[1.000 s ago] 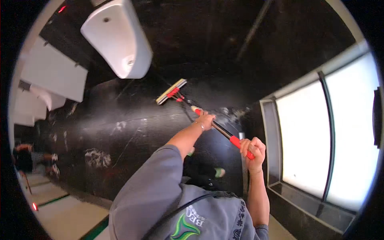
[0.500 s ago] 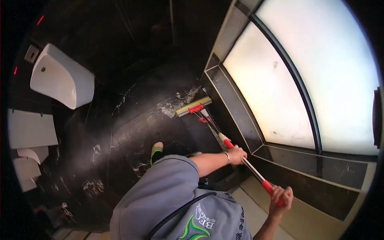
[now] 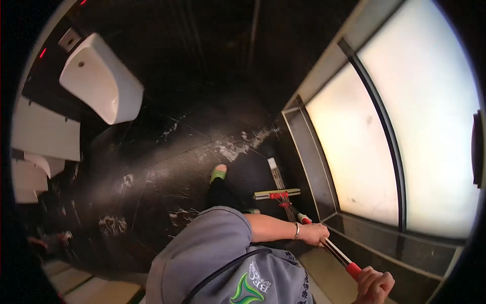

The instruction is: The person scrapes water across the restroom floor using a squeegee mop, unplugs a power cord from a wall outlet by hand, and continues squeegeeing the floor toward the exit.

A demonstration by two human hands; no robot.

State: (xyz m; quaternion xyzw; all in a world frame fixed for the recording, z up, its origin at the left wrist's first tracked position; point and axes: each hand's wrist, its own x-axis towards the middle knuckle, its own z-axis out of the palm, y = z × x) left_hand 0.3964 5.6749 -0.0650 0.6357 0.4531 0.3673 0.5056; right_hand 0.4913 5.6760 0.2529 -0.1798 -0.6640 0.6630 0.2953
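Here comes the mop head [image 3: 278,194], drawn back away from the pale streaks [image 3: 233,149] to five o'clock, crossing the slotted floor strip [image 3: 276,176]; work seemingly shifts there, left hand [image 3: 313,233] gripping the pole [image 3: 336,251], right hand [image 3: 375,285] wrapped round the red end-grip [image 3: 353,270].

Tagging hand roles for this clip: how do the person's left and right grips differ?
- Position: the left grip is nearer the mop head; the right grip is farther from it.
- Surface: the left grip is on the metal pole; the right grip is on its red sleeve.
- Wrist: a bracelet sits behind the left grip; none shows behind the right grip.

Shared: both ungloved, closed on one mop.
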